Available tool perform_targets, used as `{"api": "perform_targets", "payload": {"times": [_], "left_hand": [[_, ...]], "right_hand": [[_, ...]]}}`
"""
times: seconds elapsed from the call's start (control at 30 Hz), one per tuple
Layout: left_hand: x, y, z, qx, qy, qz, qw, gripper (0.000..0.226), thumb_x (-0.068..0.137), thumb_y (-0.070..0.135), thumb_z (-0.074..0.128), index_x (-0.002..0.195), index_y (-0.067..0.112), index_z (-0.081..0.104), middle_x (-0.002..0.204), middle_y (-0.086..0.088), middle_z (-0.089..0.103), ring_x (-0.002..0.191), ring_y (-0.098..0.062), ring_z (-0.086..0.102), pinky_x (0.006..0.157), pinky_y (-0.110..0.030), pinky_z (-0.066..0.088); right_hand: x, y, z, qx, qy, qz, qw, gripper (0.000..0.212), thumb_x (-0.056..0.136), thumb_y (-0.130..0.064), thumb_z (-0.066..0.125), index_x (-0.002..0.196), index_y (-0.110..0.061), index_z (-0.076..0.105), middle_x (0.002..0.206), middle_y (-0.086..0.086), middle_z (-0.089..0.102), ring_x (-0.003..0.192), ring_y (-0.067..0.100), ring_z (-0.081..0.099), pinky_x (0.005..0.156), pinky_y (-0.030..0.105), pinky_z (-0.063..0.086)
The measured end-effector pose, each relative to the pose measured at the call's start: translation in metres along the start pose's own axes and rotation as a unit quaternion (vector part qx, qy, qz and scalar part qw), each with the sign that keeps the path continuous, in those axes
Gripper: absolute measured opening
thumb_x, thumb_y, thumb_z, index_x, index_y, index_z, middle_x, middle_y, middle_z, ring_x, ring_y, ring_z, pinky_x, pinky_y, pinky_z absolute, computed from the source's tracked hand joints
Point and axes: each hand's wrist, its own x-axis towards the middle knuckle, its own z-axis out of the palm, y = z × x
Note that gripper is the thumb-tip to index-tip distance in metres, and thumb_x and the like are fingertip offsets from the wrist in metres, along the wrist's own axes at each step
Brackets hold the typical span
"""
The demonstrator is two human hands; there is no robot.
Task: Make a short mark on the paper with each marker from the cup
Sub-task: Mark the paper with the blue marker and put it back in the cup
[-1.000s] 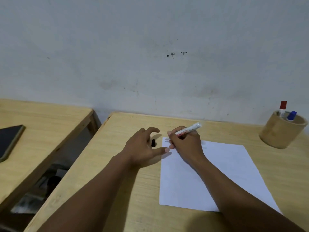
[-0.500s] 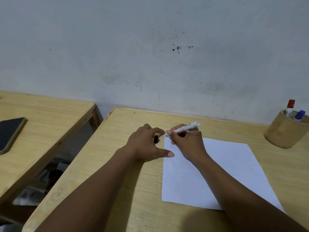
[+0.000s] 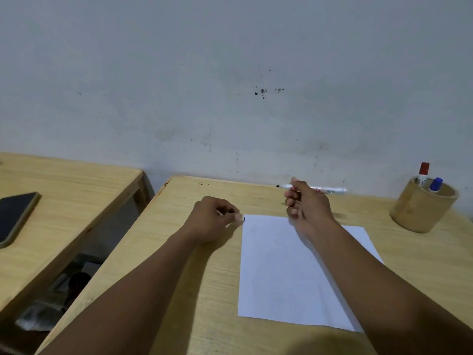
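Observation:
A white sheet of paper lies on the wooden desk, with a short dark mark at its far left corner. My right hand holds an uncapped white marker level above the desk, its black tip pointing left, lifted off the paper. Beside the paper's left corner, my left hand rests on the desk with its fingers closed on the small black cap. A wooden cup at the far right holds a red-capped marker and a blue-capped marker.
A second wooden table stands to the left with a dark phone lying on it. A gap with clutter on the floor separates the two tables. The wall runs right behind the desk's far edge.
My right hand has lifted the marker off the paper's corner and swung it level, up and to the right. A short dark mark now shows there. My left hand has closed on the cap.

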Motion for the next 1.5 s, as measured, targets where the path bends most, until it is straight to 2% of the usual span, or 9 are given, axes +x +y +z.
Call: {"api": "perform_targets", "payload": {"times": [0.1,0.23,0.37,0.53,0.63,0.87,1.1,1.3,1.5], "left_hand": [[0.005,0.027,0.0,-0.193,0.058,-0.025,0.979,0.015,0.084,0.02,0.083,0.094,0.01,0.082,0.083,-0.003,0.079,0.061,-0.007,0.067,0.062,-0.017,0.049],[0.018,0.072,0.012,-0.367,0.02,-0.068,0.928,0.024,0.085,0.034,0.082,0.1,0.016,0.081,0.094,0.005,0.08,0.076,-0.015,0.068,0.074,-0.029,0.044],[0.023,0.108,0.051,-0.422,-0.035,-0.083,0.902,0.02,0.081,0.04,0.083,0.084,0.02,0.083,0.082,0.008,0.073,0.067,-0.013,0.058,0.069,-0.028,0.042],[0.023,0.138,0.092,-0.431,-0.091,-0.08,0.894,0.025,0.074,0.044,0.085,0.082,0.021,0.084,0.082,0.007,0.071,0.065,-0.012,0.058,0.065,-0.027,0.043],[0.024,0.152,0.11,-0.417,-0.108,-0.069,0.9,0.028,0.067,0.045,0.087,0.081,0.02,0.084,0.081,0.006,0.071,0.064,-0.013,0.058,0.067,-0.028,0.044],[0.027,0.185,0.146,-0.392,-0.08,-0.037,0.916,0.021,0.086,0.029,0.081,0.08,0.009,0.076,0.067,-0.001,0.063,0.058,-0.014,0.057,0.064,-0.027,0.047],[0.051,0.232,0.159,-0.277,0.017,0.097,0.956,0.025,0.088,0.031,0.079,0.084,0.007,0.077,0.069,-0.003,0.077,0.066,-0.017,0.076,0.066,-0.031,0.057],[0.072,0.281,0.183,-0.081,0.052,0.22,0.971,0.024,0.087,0.034,0.079,0.084,0.01,0.079,0.071,-0.003,0.078,0.066,-0.018,0.077,0.07,-0.033,0.062],[0.086,0.295,0.218,0.115,-0.029,0.273,0.955,0.018,0.086,0.038,0.079,0.087,0.02,0.076,0.072,0.009,0.07,0.081,-0.017,0.068,0.072,-0.036,0.055]], "right_hand": [[-0.012,-0.031,-0.014,0.001,-0.054,-0.02,0.998,0.012,0.095,-0.016,0.067,0.084,-0.012,0.063,0.069,0.009,0.062,0.043,0.012,0.058,0.04,0.02,0.034],[-0.036,-0.062,-0.036,-0.013,-0.112,-0.027,0.993,0.012,0.095,-0.015,0.056,0.093,-0.009,0.067,0.07,0.011,0.07,0.049,0.017,0.065,0.046,0.024,0.042],[-0.049,-0.077,-0.055,-0.017,-0.096,-0.076,0.992,0.013,0.097,-0.015,0.058,0.087,-0.009,0.065,0.071,0.013,0.071,0.051,0.019,0.067,0.049,0.026,0.043],[-0.052,-0.085,-0.081,-0.015,-0.073,-0.125,0.989,0.011,0.098,-0.014,0.061,0.093,-0.007,0.067,0.071,0.012,0.074,0.054,0.02,0.071,0.051,0.027,0.046],[-0.053,-0.089,-0.096,-0.015,-0.067,-0.135,0.988,0.01,0.098,-0.014,0.063,0.094,-0.007,0.068,0.07,0.012,0.075,0.055,0.019,0.071,0.051,0.025,0.047],[-0.046,-0.102,-0.117,-0.023,-0.063,-0.153,0.986,0.022,0.099,-0.017,0.064,0.083,-0.004,0.069,0.073,0.016,0.073,0.054,0.017,0.069,0.055,0.027,0.046],[-0.045,-0.156,-0.166,-0.225,-0.018,-0.039,0.973,0.047,0.091,-0.053,0.068,0.098,-0.007,0.065,0.062,0.011,0.068,0.037,0.014,0.056,0.035,0.019,0.032],[-0.045,-0.191,-0.243,-0.243,0.1,-0.074,0.962,0.029,0.095,-0.033,0.068,0.096,-0.004,0.068,0.06,0.008,0.066,0.039,0.013,0.053,0.034,0.021,0.032],[-0.04,-0.194,-0.278,-0.233,0.133,-0.071,0.961,0.023,0.096,-0.027,0.067,0.1,-0.004,0.067,0.068,0.01,0.065,0.041,0.014,0.056,0.037,0.022,0.032]]}}
